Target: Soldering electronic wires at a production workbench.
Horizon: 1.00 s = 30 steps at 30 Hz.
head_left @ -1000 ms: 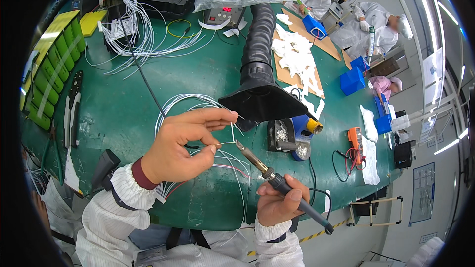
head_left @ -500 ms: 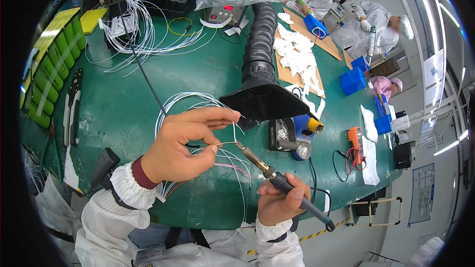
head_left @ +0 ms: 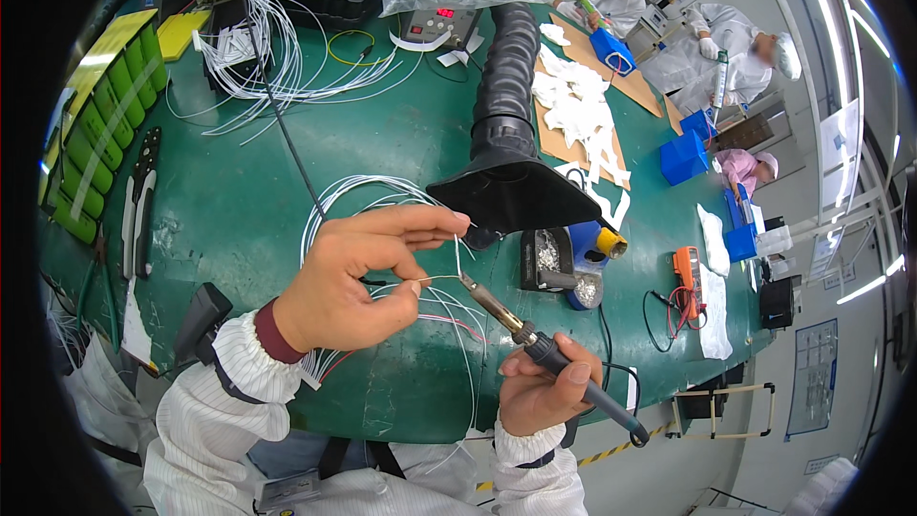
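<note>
My left hand (head_left: 346, 277) pinches a thin strand of solder wire (head_left: 439, 277) between thumb and finger. Its raised fingers hold up a white wire (head_left: 458, 253), whose lower end meets the solder. From the right, my right hand (head_left: 546, 390) grips a soldering iron (head_left: 546, 354) by its dark handle. The iron's tip is at that meeting point, in contact as far as I can see. Behind my left hand lies a loose coil of white wires (head_left: 334, 193), partly hidden by it.
A black fume extractor hood (head_left: 516, 196) hangs just beyond the iron. Close by are the iron's stand (head_left: 583, 272), a tip cleaner (head_left: 546, 253) and an orange multimeter (head_left: 686, 272). Green bins (head_left: 100, 139) and wire strippers (head_left: 138, 210) lie left. Co-workers (head_left: 712, 53) are at the far right.
</note>
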Motion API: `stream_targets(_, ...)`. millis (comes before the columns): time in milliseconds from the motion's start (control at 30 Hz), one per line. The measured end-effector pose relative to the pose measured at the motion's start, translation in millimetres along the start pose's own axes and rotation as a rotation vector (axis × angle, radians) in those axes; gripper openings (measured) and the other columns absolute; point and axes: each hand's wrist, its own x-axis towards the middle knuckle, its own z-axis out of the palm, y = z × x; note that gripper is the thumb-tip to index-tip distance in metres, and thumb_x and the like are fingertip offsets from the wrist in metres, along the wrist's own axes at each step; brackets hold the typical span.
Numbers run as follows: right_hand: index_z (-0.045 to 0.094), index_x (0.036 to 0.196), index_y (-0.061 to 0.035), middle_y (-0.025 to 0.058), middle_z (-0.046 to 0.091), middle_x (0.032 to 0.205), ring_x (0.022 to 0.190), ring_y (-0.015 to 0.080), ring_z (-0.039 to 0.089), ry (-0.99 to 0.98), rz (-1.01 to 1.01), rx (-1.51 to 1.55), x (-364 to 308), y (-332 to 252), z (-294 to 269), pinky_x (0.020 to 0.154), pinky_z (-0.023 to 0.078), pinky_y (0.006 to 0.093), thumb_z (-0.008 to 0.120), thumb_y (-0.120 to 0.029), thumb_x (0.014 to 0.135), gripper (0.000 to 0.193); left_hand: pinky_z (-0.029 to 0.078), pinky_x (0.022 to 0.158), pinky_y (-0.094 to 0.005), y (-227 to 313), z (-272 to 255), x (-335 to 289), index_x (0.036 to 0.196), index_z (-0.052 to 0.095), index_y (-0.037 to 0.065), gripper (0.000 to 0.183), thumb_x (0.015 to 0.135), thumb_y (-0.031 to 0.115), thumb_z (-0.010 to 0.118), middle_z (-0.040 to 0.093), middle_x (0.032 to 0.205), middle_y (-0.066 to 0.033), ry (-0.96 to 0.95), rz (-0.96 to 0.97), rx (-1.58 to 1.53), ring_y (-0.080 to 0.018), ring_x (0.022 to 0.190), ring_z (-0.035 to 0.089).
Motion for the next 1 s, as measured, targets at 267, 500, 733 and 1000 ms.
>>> stream_targets(267, 0.059, 0.108, -0.0013, 0.0109, 0.054, 0.059, 0.043, 0.0219, 0.052, 0.028, -0.004, 0.004, 0.5, -0.3, 0.7, 0.041, 0.049, 0.0363, 0.055, -0.05, 0.102, 0.049, 0.051, 0.108, -0.0477, -1.0, 1.3, 0.4, 0.081, 0.068, -0.005, 0.012, 0.074, -0.009, 0.059, 0.061, 0.133, -0.0299, 0.011, 0.005, -0.001, -0.04, 0.126, 0.062)
stream_targets(500, 0.06, 0.108, -0.0019, 0.0103, 0.053, 0.059, 0.043, 0.0219, 0.051, 0.028, -0.003, -0.001, -0.3, -0.3, -2.0, 0.04, 0.048, 0.036, 0.056, -0.05, 0.101, 0.049, 0.053, 0.105, -0.0472, 1.2, 0.0, 0.6, 0.08, 0.068, -0.005, 0.01, 0.074, -0.007, 0.061, 0.063, 0.13, -0.0298, 0.015, 0.021, 0.053, -0.0391, 0.124, 0.064)
stream_targets(733, 0.06, 0.107, -0.0027, 0.0104, 0.054, 0.06, 0.044, 0.0217, 0.051, 0.025, 0.019, 0.01, -0.1, -1.7, -0.2, 0.04, 0.048, 0.036, 0.057, -0.051, 0.1, 0.049, 0.053, 0.105, -0.0479, -0.5, 0.5, 1.4, 0.077, 0.067, -0.005, 0.009, 0.071, -0.008, 0.06, 0.063, 0.131, -0.0302, 0.01, 0.049, 0.058, -0.0402, 0.123, 0.064)
stream_targets(1000, 0.06, 0.107, -0.0024, 0.0107, 0.054, 0.059, 0.043, 0.0218, 0.051, 0.033, 0.021, 0.013, -0.2, -2.0, 1.5, 0.04, 0.048, 0.0361, 0.058, -0.051, 0.1, 0.049, 0.054, 0.104, -0.0476, 0.4, 0.6, 1.2, 0.076, 0.066, -0.005, 0.009, 0.07, -0.008, 0.06, 0.064, 0.129, -0.0303, 0.017, 0.044, 0.061, -0.0399, 0.121, 0.066)
